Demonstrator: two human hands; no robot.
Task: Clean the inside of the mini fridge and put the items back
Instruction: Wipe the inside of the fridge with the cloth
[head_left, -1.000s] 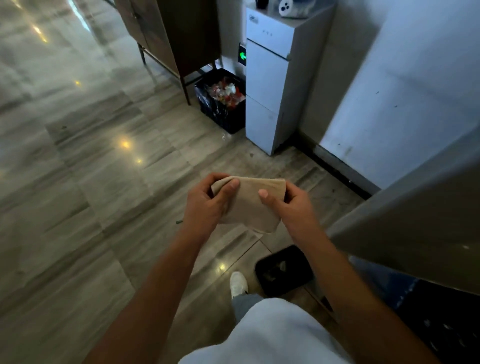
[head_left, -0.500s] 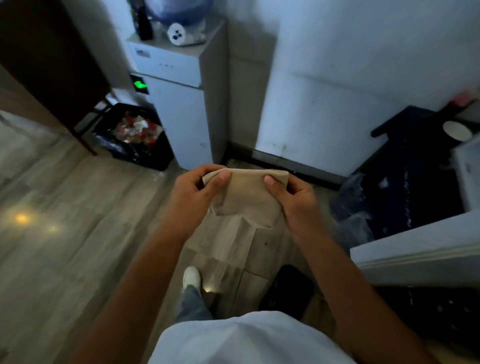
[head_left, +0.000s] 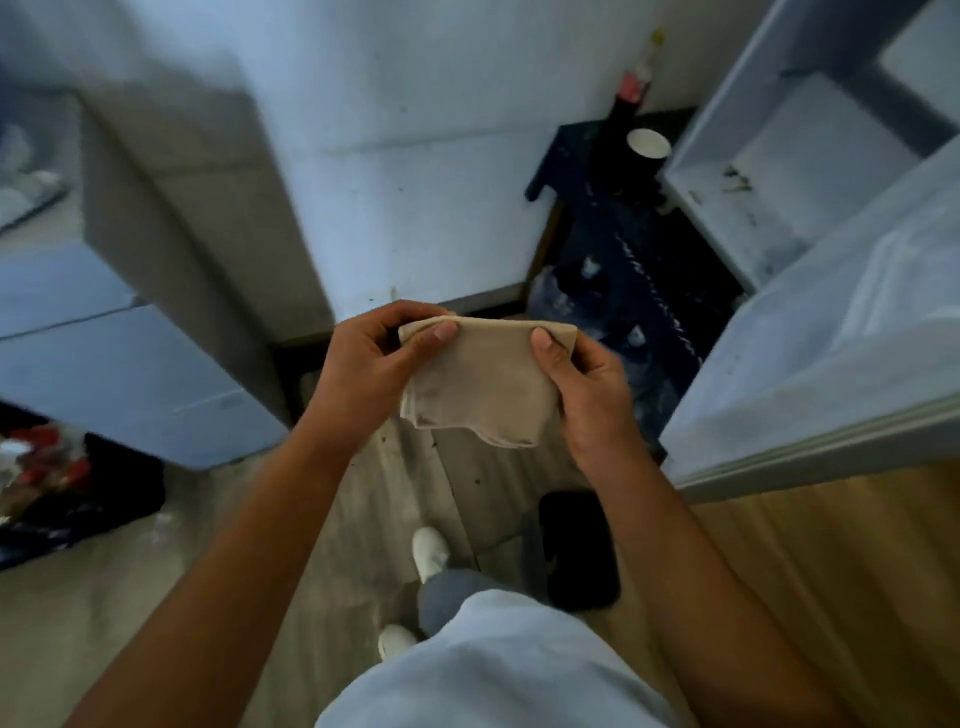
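Holding a folded beige cloth (head_left: 480, 382) at chest level, both hands grip its top edge. Left hand (head_left: 363, 374) pinches the upper left corner, thumb on the front and fingers behind. Right hand (head_left: 587, 387) is clamped on the upper right corner, thumb on front. Cloth hangs down between them, lower edge loose, some darker smudges on its face. Mini fridge (head_left: 810, 171) sits at upper right with its interior exposed: white inner walls, specks of dirt on the bottom surface. Fridge door (head_left: 831, 374) stands swung out toward the camera at right, just beside the right hand. Dark blue stool (head_left: 623, 228) stands against the wall (head_left: 415, 156) left of the fridge, carrying a dark cup (head_left: 647, 148) with a white inside and a dark bottle (head_left: 628, 104) behind it. White cabinet unit (head_left: 130, 332) at left, blurred. Black bin (head_left: 67, 488) with red and white trash at lower left. Person's white shoes (head_left: 428, 551) on the grey floor (head_left: 363, 509), dark mat (head_left: 576, 551) beside them. Wooden counter (head_left: 841, 582) edge at lower right.
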